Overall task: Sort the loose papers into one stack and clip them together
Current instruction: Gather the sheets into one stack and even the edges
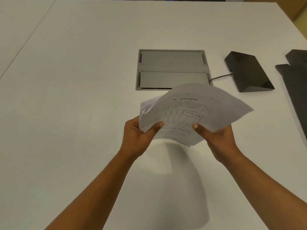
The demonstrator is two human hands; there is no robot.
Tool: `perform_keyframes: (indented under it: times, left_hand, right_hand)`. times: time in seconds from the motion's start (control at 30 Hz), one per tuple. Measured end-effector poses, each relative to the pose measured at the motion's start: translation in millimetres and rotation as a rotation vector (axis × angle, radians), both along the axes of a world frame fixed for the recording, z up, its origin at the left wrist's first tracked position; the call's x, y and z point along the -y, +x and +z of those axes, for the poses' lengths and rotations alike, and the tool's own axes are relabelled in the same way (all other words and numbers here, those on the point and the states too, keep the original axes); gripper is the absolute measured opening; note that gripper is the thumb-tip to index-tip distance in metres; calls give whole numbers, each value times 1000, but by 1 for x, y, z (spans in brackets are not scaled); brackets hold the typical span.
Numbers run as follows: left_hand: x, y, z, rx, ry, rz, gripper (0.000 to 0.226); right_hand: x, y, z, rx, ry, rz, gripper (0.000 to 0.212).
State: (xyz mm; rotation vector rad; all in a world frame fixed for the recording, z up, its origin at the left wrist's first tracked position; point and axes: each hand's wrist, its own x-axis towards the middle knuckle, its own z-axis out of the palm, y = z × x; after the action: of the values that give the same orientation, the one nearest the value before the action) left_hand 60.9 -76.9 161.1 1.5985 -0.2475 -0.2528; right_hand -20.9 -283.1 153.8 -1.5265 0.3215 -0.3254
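A bundle of white printed papers is held up above the white table, bowed upward in the middle, its text upside down to me and a table grid on the top sheet. My left hand grips the bundle's near left corner, thumb on top. My right hand grips the near right edge, thumb pressed on the top sheet. A few sheet edges stick out unevenly at the left. No clip is in view.
A grey cable hatch with two flaps is set into the table just beyond the papers. A black wedge-shaped device with a cable lies to its right. Dark flat objects lie at the right edge.
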Motion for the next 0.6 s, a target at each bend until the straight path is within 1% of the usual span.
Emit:
perform_keyframes:
  times: [0.07, 0.13, 0.2, 0.27, 0.4, 0.53, 0.6]
  left_hand:
    - [-5, 1, -1, 66, -1, 35, 53]
    - [-12, 4, 1, 122, -29, 32, 43]
    - [-17, 7, 5, 146, -21, -5, 36]
    - [-20, 11, 5, 99, -14, -53, 35]
    - [-19, 18, -9, 8, -27, -89, 36]
    - [-16, 22, -28, -93, -1, -61, 25]
    - [-14, 22, -26, -74, -11, -52, 28]
  right_hand:
    - [-2, 1, -3, -12, 16, 2, 40]
    - [-4, 2, -7, -26, 1, -5, 37]
    - [-6, 2, -7, -9, -7, -15, 37]
    - [-10, 3, -7, -1, -5, -12, 41]
    - [-16, 8, -16, -67, -62, -31, 49]
    - [-16, 16, -23, -110, -77, -45, 38]
    - [-14, 20, -21, -116, -66, -58, 36]
